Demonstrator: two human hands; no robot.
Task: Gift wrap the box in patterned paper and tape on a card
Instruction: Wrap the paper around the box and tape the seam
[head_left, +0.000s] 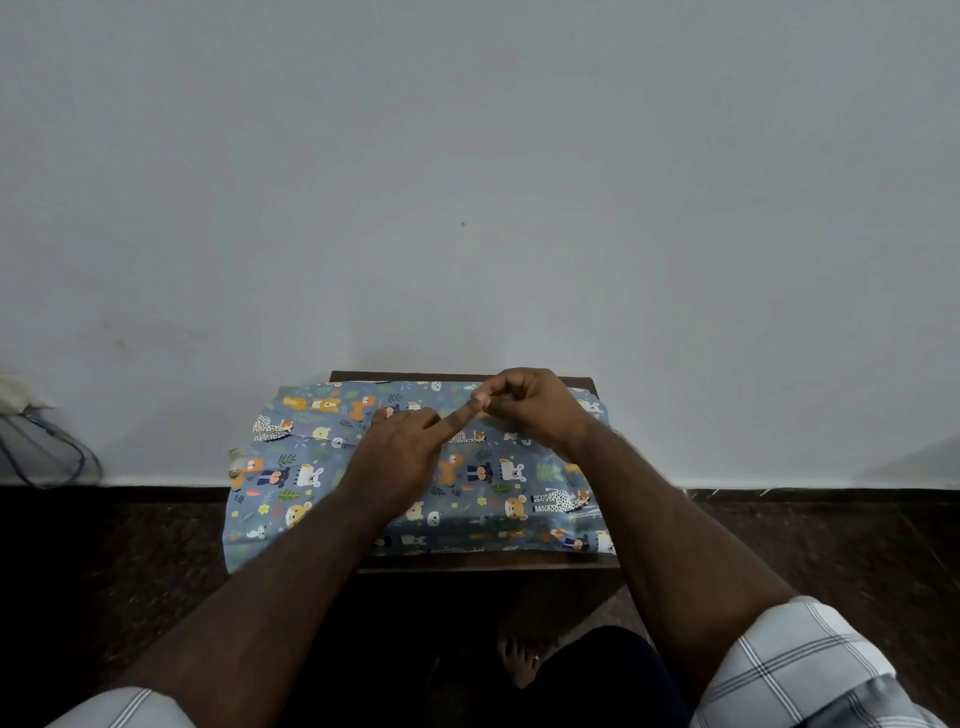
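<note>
1. From where I sit, I judge the step in hand to be taping the seam: the patterned paper (415, 467) is folded over what must be the box, which is hidden beneath it, in the middle of the small wooden desk (488, 564).
2. The paper's left end overhangs the desk's left edge, loose and not yet folded; it is thin and glossy, grey-blue with cartoon animals, creased along the far overlap.
3. My left hand (400, 452) rests on the paper near the far seam, fingers stretched, forefinger reaching toward the right hand; it grips nothing.
4. My right hand (524, 410) hovers over the far edge, fingers curled, pinching something tiny at the left fingertip. Tape, perhaps; I cannot tell.
5. Next I would press that piece across the overlap while the left hand pins it.
6. I see no card.
</note>
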